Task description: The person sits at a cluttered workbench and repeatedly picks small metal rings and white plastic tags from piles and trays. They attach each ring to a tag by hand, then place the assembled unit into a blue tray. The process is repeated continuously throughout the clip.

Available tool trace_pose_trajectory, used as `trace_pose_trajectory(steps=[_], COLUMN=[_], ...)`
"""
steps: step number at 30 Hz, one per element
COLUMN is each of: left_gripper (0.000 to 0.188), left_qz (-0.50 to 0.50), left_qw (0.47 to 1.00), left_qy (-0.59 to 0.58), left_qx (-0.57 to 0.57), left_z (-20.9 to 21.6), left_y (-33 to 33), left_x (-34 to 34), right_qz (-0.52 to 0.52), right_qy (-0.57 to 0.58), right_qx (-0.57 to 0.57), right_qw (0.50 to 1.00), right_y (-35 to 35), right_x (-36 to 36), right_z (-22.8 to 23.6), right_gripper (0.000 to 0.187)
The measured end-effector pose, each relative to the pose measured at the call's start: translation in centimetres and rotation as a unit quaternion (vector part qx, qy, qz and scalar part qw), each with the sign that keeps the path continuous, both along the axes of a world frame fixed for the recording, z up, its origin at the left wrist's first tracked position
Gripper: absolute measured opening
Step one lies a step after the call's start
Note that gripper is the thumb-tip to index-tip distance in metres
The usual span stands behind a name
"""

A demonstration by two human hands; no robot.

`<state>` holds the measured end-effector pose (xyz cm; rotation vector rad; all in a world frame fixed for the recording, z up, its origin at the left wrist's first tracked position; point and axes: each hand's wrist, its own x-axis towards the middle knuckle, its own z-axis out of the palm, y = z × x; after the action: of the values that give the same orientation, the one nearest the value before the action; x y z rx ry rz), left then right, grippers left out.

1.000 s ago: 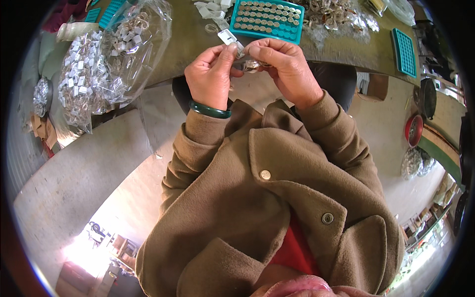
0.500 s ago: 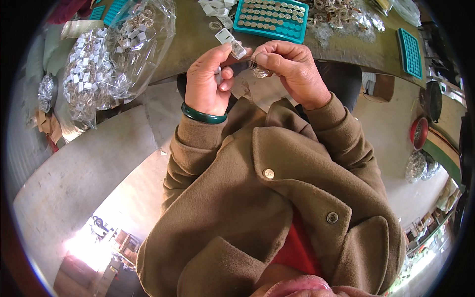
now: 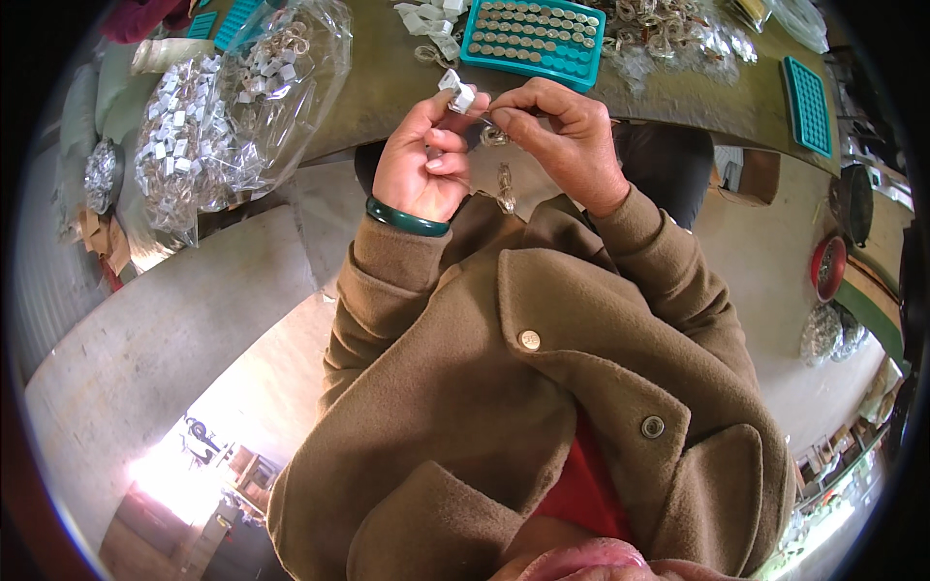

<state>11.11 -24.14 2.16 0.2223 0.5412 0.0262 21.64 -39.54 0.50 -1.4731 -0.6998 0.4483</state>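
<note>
My left hand [image 3: 418, 172], with a dark green bangle at its wrist, pinches a small white plastic case [image 3: 459, 95] between thumb and fingertips. Its other fingers are curled toward the palm. Just to the right, my right hand [image 3: 564, 134] has thumb and forefinger closed on a thin wire [image 3: 490, 114] beside the case. A loose bundle of that wire [image 3: 495, 136] hangs below the right fingertips. Lower down, over my lap, is another small wire bundle [image 3: 506, 189]. The join between wire and case is too fine to make out.
Beyond my hands, a teal tray [image 3: 567, 70] holds rows of round silver cells on the table [image 3: 387, 82]. White cases [image 3: 431, 17] and wire bundles [image 3: 668, 24] lie beside it. Bagged white cases [image 3: 179, 136] are at left, another teal tray [image 3: 806, 107] at right.
The white case has turned in my left hand, so its broad flat face no longer shows. My left wrist has rolled slightly, showing more palm. The right fingers stay closed on the wire.
</note>
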Motion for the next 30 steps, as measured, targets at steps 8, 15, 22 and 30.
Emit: trace_pose_trajectory(steps=[8,15,22,30], left_gripper=[0.022,0.026,0.012,0.015], left_qz=[-0.001,-0.064,-0.101,-0.112], left_qw=[0.990,0.957,0.932,0.930], left_qy=[0.123,0.128,0.105,0.093], left_qx=[0.065,0.253,0.333,0.336], left_z=[-0.6,-0.8,-1.3,-2.2], left_y=[-0.9,-2.1,-3.8,-3.2], left_x=[0.6,1.4,2.2,1.9], right_qz=[-0.095,-0.187,-0.154,-0.125], right_qy=[-0.247,-0.232,-0.364,-0.452], right_qx=[-0.027,-0.117,-0.162,-0.219], right_qw=[0.964,0.947,0.904,0.856], right_y=[-1.2,-3.7,-0.6,-0.2], right_x=[0.7,5.2,6.5,6.6], right_z=[0.0,0.4,-0.5,-0.7], right_gripper=[0.014,0.007,0.008,0.010])
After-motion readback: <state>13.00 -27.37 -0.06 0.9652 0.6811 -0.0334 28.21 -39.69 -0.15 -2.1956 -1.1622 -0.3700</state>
